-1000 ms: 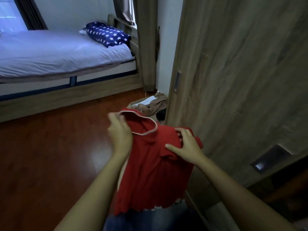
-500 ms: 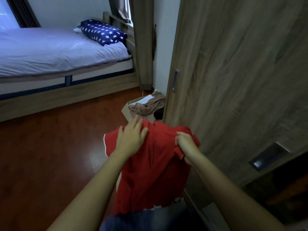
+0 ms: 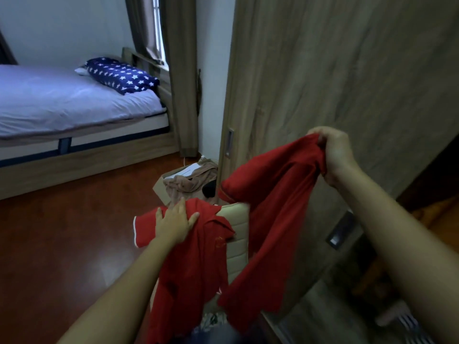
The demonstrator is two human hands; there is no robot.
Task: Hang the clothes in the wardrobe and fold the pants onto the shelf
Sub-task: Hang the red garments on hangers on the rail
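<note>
Clutching a red shirt (image 3: pixel 273 194), right hand (image 3: pixel 335 156) curls fingers tight; left hand (image 3: pixel 175 223) presses it, fingers spread, near unreadable emblem (image 3: pixel 219 242).

A red shirt (image 3: pixel 278 199) hangs lifted by one bunched end, beside a white-trimmed red garment (image 3: pixel 198 256) draped lower left.

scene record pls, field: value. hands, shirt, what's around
left hand: flat on red shirt, over chair back
right hand: raised, grip on bunched shirt fabric, in front of wardrobe door
shirt: not hung; one garment or two, cannot tell
floor: open box with beige clothes
background: bed, star pillow
</note>
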